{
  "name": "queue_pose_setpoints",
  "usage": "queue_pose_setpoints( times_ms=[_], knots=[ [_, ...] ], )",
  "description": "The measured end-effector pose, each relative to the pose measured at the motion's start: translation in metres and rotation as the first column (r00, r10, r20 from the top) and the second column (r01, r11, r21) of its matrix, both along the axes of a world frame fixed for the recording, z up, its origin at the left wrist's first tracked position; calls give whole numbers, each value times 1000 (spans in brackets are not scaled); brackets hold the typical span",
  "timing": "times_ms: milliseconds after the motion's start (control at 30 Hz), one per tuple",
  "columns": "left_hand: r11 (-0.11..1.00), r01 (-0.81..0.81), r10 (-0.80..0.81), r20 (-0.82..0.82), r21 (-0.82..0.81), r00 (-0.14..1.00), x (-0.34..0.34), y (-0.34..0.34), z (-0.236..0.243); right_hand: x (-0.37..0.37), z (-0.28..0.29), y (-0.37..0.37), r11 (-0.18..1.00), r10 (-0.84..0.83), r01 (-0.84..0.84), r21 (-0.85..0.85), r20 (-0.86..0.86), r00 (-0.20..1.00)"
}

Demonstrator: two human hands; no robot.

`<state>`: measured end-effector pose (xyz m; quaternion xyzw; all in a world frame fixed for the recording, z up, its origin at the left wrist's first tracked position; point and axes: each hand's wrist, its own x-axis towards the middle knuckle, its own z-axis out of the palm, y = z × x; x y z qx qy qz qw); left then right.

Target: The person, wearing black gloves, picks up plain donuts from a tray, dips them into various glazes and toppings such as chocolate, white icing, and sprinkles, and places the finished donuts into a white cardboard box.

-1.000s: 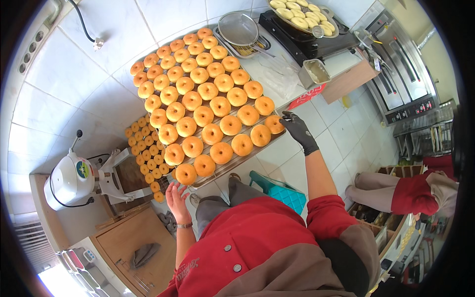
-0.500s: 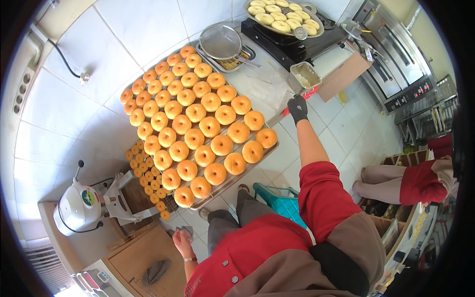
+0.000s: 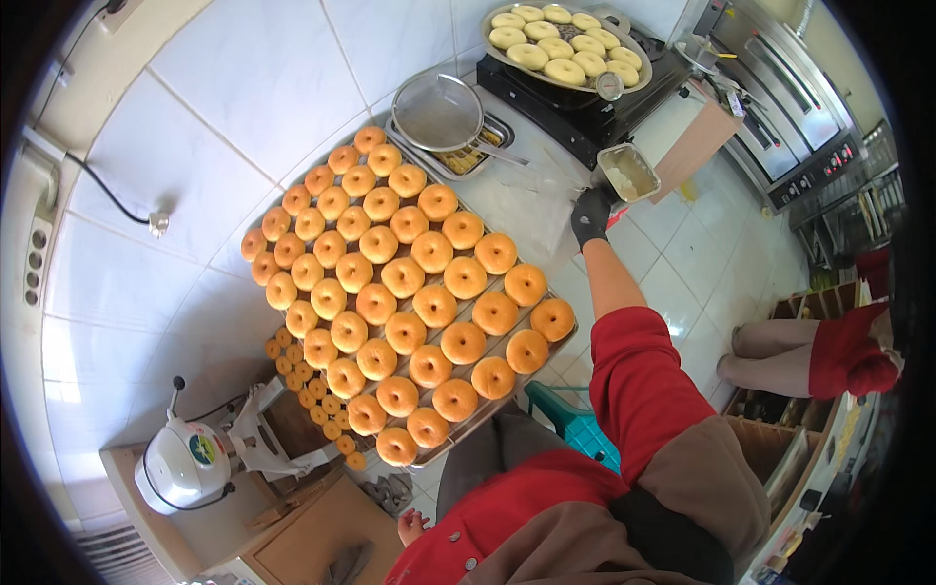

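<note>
Fingers of the right hand (image 3: 590, 213), in a dark glove, reach out at the end of a straight arm toward a small rectangular metal tin (image 3: 629, 172) at the desk's (image 3: 531, 210) far edge; they sit just beside its near corner, and whether they grip it or only touch it I cannot tell. The left hand (image 3: 410, 527) hangs bare and low by the person's side, its fingers loosely curled around nothing.

Close beside the gloved hand, a large tray (image 3: 458, 444) of golden fried doughnuts (image 3: 432, 305) fills the desk, its rows packed full, so that batch looks finished. Beyond the tin, a black burner (image 3: 575, 97) carries a round pan (image 3: 564, 44) of pale rings that appear still uncooked or only just started. A mesh skimmer (image 3: 439, 112) rests over a draining tray next to it. More fried rings line a lower rack (image 3: 312, 405).
</note>
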<state>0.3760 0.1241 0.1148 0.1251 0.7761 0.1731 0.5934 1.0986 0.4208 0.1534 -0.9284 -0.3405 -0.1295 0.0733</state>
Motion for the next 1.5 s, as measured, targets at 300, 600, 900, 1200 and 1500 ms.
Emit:
queue_pose_setpoints(
  times_ms=[300,600,900,1200,1500],
  knots=[
    [925,260,-247,-82,275,966,-28,45,-73,11,5,-22,993,81,-96,-68,-189,979],
    [946,289,-271,-131,149,954,7,87,-80,-24,231,-149,891,328,-169,420,-340,881],
    [933,348,-316,-247,97,916,142,74,-93,122,365,39,875,383,-452,174,321,866],
    [959,276,-243,-331,57,912,279,23,-96,222,289,186,891,454,-439,-118,224,862],
    [974,221,-194,-347,40,918,318,-19,-103,230,306,179,878,468,-475,-54,296,832]
  ],
)
